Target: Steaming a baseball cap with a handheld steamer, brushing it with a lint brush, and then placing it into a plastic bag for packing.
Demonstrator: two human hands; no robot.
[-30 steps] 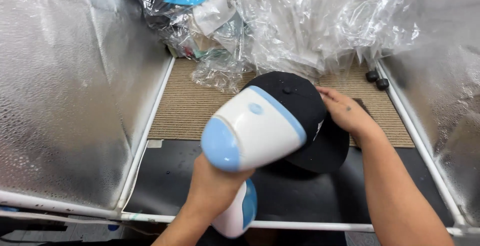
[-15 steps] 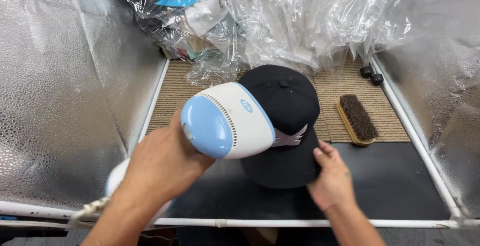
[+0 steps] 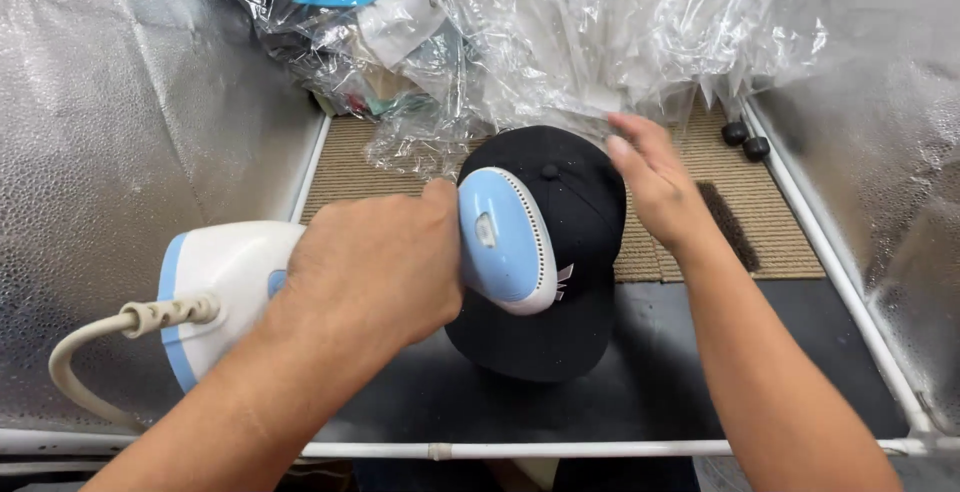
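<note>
The left hand (image 3: pixel 375 272) grips a white-and-blue steamer (image 3: pixel 505 242), its head against a black cap (image 3: pixel 560 332). The right hand (image 3: pixel 655 187) hovers open beside the cap's far right.

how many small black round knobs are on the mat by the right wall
2: one black knob and a second knob just right of it, side by side at the mat's far right corner. Plastic wrap may hide more.

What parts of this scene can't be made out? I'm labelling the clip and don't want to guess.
Head view only:
- Dark bristle brush: largely hidden behind the right hand.
- Handle of the white and blue handheld steamer: covered by the left hand.
- Pale emblem on the black baseball cap: mostly hidden by the steamer's head.
- Steamer's white cord: hidden behind the left forearm.
- Items inside the clear plastic bags: blurred by glare and creases.
</note>
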